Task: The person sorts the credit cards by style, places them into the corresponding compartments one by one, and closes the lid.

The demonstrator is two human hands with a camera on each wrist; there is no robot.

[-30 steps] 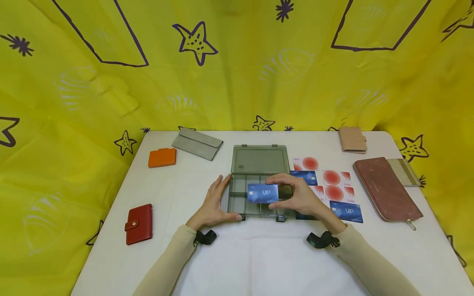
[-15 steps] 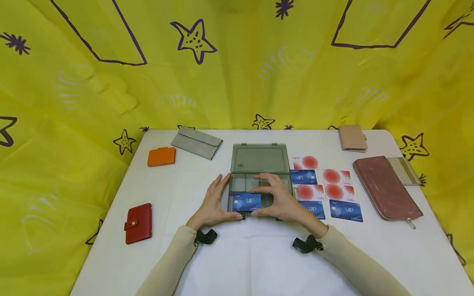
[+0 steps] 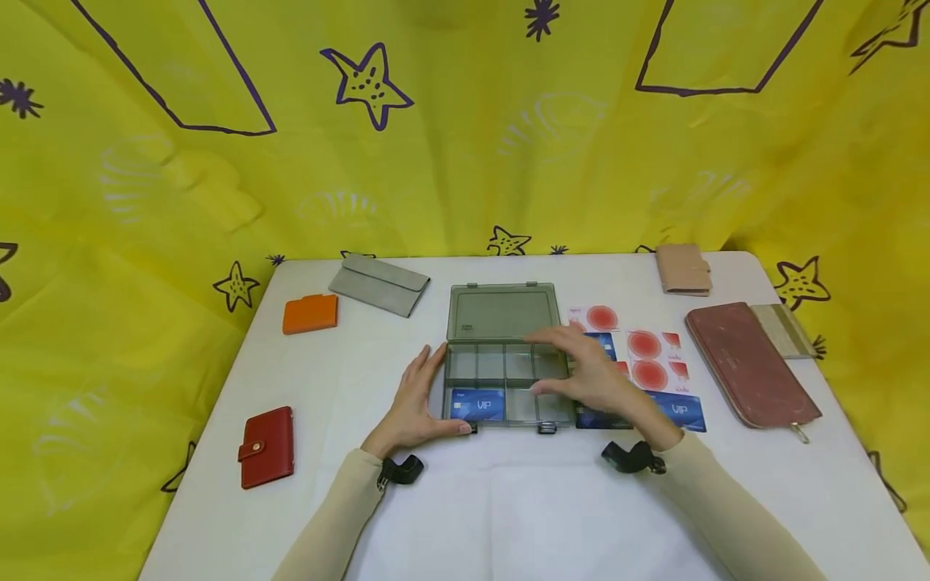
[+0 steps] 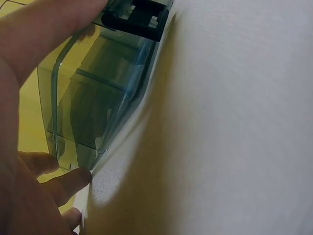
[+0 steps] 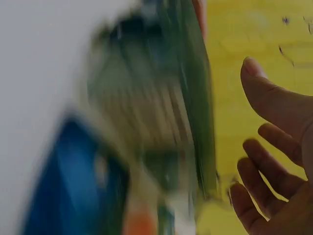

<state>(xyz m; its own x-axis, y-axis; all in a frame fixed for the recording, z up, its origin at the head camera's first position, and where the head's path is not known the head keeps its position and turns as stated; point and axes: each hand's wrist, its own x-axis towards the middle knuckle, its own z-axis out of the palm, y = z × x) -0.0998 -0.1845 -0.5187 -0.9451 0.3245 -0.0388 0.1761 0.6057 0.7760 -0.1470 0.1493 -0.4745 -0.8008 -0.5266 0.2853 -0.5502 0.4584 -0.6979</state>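
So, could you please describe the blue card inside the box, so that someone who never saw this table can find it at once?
In the middle of the white table stands a grey see-through box with its lid open. The blue VIP card lies in its near-left compartment, close to the left hand. The other blue cards lie loose on the table right of the box; this one alone is inside it.

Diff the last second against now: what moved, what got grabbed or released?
The right hand carried the blue VIP card down and left into the front-left compartment of the clear organizer box, released it, and drew back right, empty and open. The left hand stayed against the box's left side; the box, wallets and other cards did not move.
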